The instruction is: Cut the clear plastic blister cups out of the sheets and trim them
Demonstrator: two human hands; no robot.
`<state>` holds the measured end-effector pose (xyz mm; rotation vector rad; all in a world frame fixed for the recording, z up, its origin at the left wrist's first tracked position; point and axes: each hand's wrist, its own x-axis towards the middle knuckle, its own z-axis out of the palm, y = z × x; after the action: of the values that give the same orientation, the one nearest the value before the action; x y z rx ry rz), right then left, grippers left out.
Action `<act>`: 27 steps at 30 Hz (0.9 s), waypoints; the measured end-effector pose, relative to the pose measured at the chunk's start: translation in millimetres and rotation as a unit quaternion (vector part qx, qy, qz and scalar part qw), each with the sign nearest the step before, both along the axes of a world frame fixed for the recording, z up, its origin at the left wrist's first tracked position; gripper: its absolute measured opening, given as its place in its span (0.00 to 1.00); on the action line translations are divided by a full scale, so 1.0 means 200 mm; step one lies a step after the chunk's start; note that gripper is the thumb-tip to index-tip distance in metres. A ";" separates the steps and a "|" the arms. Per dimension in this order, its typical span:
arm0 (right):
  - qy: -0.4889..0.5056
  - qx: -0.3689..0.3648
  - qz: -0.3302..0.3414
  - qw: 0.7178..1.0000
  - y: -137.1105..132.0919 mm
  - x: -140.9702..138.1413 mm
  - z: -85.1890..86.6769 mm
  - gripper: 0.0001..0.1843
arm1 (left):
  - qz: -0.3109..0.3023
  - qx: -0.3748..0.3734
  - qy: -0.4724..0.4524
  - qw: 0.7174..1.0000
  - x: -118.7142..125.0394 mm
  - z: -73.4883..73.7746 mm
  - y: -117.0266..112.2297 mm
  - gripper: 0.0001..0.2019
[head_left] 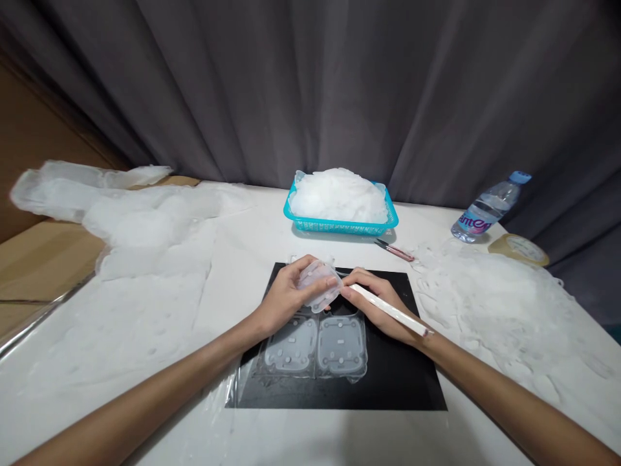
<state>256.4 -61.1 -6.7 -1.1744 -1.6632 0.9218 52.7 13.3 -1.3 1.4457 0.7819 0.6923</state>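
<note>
Cardboard [48,252], brown and flat-faced, at far left, beside a wide spread of crumpled, milky translucent plastic sheets [130,220] on a white table [272,433]. Next, gripping a small squarish piece of translucent plastic [315,294] in the left hand [291,288], curling the fingers nearly closed behind it and laying the thumb across its face, holding it above the back part of a black rectangular mat [402,382]. Below it, seeing two rounded-square frosted plastic pieces [342,346] side by side on the mat. Farther back, seeing a turquoise openwork plastic basket [339,228] heaped with white translucent plastic [339,194], before a dark grey pleated curtain [310,84]. Then closing the right hand [378,294] around a slim white stick-shaped tool [391,310], aiming its front end at the held piece's right edge; not making out whether touching. Behind the mat, seeing small red-handled snips [395,250] with dark pointed blades. Farther right, seeing a clear, blue-capped plastic bottle [490,207], a broad strew of clear plastic scraps [519,310] and a yellowish tape roll [519,249] at the strew's back edge.
</note>
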 end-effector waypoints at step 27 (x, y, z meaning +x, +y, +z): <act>-0.040 -0.005 -0.022 0.999 -0.01 -0.01 0.00 0.12 | 0.055 0.093 0.013 0.994 -0.02 -0.04 0.00 0.16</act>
<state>253.8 -63.0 -6.4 -1.2650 -1.6911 0.8667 49.1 12.9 -9.2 1.5919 0.8397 0.8499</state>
